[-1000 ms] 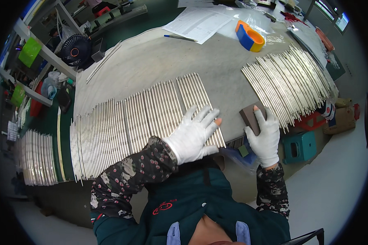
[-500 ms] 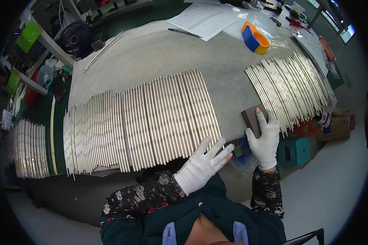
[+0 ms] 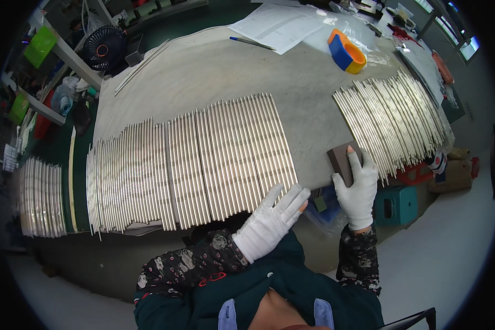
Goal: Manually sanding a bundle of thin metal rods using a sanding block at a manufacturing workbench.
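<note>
A wide row of silver metal rods (image 3: 231, 159) lies side by side on the grey table. My left hand (image 3: 269, 223), in a white glove, rests its outstretched fingers over the near right ends of these rods and holds nothing. To the right, my gloved right hand (image 3: 357, 190) grips a dark brown rectangular block (image 3: 340, 165), perhaps a sanding block, near the table's front edge. One bare fingertip shows on top of the block. Just beyond it lies a second bundle of silver rods (image 3: 390, 124), spread slightly unevenly.
A blue and orange tape roll (image 3: 346, 52), a pen (image 3: 253, 43) and paper sheets (image 3: 278, 25) lie at the back. A black fan (image 3: 103, 48) stands far left, near a few loose rods (image 3: 142, 67). More rods (image 3: 41, 198) sit at left. A teal stool (image 3: 396, 204) stands right of my right arm.
The fingers of my left hand have drawn closer together and lie flatter by the rod ends. My right hand keeps its grip on the block with hardly any movement.
</note>
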A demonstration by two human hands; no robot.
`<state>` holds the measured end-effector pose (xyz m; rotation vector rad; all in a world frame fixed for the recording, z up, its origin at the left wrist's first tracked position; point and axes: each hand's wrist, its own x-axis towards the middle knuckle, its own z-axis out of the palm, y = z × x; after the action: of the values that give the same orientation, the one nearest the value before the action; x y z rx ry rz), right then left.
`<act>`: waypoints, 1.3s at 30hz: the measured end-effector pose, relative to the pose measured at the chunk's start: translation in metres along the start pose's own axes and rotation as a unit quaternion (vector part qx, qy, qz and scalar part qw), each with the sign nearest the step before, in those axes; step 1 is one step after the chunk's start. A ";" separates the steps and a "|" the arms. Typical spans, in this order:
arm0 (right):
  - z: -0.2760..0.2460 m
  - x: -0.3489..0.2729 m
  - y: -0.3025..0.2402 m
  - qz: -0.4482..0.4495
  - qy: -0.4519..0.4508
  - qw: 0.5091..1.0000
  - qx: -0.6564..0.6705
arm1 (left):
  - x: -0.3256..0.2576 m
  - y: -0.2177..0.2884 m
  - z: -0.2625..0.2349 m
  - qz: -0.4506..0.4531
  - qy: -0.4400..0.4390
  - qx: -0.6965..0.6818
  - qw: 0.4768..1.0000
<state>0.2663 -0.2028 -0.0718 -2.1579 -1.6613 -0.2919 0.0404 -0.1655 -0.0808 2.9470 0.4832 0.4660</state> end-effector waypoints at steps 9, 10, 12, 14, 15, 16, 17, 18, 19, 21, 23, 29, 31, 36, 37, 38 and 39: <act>0.000 0.000 0.000 0.005 -0.003 1.000 0.005 | 0.010 0.002 0.004 0.016 -0.004 0.008 1.000; 0.000 0.000 -0.001 0.005 -0.003 1.000 0.004 | 0.011 0.003 0.004 0.016 -0.008 0.010 1.000; 0.000 0.000 -0.001 0.003 -0.004 1.000 0.007 | 0.012 0.003 0.007 0.019 -0.005 0.019 1.000; 0.000 0.001 -0.001 0.004 -0.005 1.000 0.009 | 0.015 0.003 0.007 0.024 -0.003 0.027 0.999; 0.000 0.001 -0.001 0.005 -0.005 1.000 0.010 | 0.017 0.003 0.006 0.027 -0.010 0.033 0.999; 0.000 0.001 0.000 0.006 -0.005 1.000 0.009 | 0.017 0.003 0.005 0.031 -0.017 0.039 0.999; 0.000 0.001 0.000 0.003 -0.004 1.000 0.010 | 0.018 0.003 0.006 0.032 -0.017 0.039 0.999; -0.001 0.001 0.000 -0.001 -0.003 1.000 0.010 | 0.018 0.003 0.006 0.033 -0.016 0.040 0.999; 0.000 0.001 0.000 0.000 -0.002 1.000 0.010 | 0.018 0.003 0.006 0.034 -0.014 0.042 0.998; 0.000 0.001 -0.001 -0.001 0.002 1.000 0.010 | 0.017 0.003 0.006 0.034 -0.012 0.038 0.999; -0.001 0.001 -0.002 0.003 -0.001 1.000 0.012 | 0.017 0.003 0.005 0.032 -0.011 0.033 0.999; -0.001 0.001 -0.002 0.003 0.001 1.000 0.006 | 0.014 0.002 0.007 0.026 0.005 0.015 1.000; -0.002 0.001 -0.002 0.001 0.004 1.000 0.005 | 0.014 0.002 0.006 0.029 0.000 0.024 0.999; -0.004 0.005 -0.004 0.008 -0.007 1.000 0.013 | 0.021 0.004 -0.031 0.018 -0.036 -0.076 0.996; -0.006 0.006 -0.005 0.009 -0.006 1.000 0.013 | 0.022 0.004 -0.045 0.015 -0.056 -0.116 0.992; -0.006 0.007 -0.006 0.006 -0.009 1.000 0.018 | 0.023 -0.001 -0.056 0.016 -0.056 -0.116 0.992; -0.006 0.007 -0.007 0.004 -0.012 1.000 0.022 | 0.027 -0.009 -0.067 0.021 -0.047 -0.066 0.996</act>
<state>0.2623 -0.1983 -0.0623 -2.1423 -1.6570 -0.2254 0.0405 -0.1441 -0.0114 2.8400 0.3666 0.3473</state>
